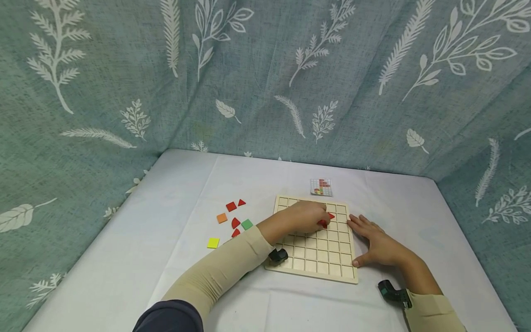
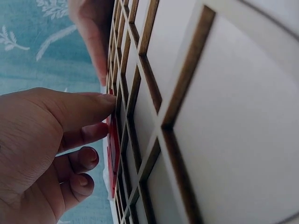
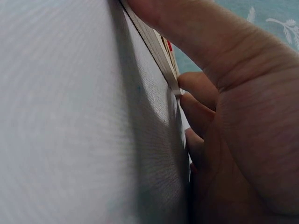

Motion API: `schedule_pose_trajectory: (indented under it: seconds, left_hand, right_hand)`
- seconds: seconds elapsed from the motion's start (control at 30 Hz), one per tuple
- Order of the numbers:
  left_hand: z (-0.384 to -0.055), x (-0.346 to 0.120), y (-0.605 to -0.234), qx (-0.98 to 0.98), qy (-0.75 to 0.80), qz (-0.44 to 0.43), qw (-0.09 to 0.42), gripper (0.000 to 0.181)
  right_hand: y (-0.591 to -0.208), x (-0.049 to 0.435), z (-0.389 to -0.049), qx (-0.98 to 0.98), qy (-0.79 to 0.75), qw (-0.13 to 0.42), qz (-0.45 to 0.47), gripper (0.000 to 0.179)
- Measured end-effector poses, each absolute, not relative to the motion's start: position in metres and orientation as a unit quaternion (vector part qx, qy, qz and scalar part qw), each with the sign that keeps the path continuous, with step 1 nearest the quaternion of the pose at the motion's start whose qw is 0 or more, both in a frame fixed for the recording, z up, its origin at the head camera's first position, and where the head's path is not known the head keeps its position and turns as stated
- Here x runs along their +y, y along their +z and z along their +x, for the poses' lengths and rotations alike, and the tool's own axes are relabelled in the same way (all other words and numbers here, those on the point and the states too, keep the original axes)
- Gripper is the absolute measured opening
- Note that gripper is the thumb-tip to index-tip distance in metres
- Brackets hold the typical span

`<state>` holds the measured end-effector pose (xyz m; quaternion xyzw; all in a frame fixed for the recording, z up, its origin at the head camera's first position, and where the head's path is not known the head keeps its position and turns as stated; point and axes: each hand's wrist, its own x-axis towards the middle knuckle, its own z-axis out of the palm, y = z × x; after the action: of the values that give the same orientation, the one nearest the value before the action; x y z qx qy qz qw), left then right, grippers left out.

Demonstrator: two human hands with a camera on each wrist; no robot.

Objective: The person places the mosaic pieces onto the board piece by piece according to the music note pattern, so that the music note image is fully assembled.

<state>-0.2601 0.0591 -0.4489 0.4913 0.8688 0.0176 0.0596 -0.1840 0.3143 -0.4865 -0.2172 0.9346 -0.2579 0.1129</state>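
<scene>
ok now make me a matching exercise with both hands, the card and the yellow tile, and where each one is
Things
1. left hand
2. right hand
3. card
4. yellow tile

Places
A. at the right edge of the board
B. off to the left of the board
C. over the board, fingers on a red piece
D. just beyond the board's far edge

Right pairs: 1-C, 2-A, 3-D, 4-B
</scene>
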Motion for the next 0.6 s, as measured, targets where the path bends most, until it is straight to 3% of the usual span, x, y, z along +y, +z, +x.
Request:
schedule_pose_trajectory:
  seconds: [0.33,0.6]
  left_hand:
    - [-0.258,0.051,-0.449,0.874,0.018,0.482,0.059,0.013]
    - [-0.261,0.017,-0.435,0.881,0.033,0.467,0.064,0.018]
  right_hand:
    - [-0.486,0.311,-0.181,0.935,-0.259,0.119,-0.209,0.124]
    - [-0.484,0.310,-0.182,0.938,-0.253,0.115,-0.208,0.125]
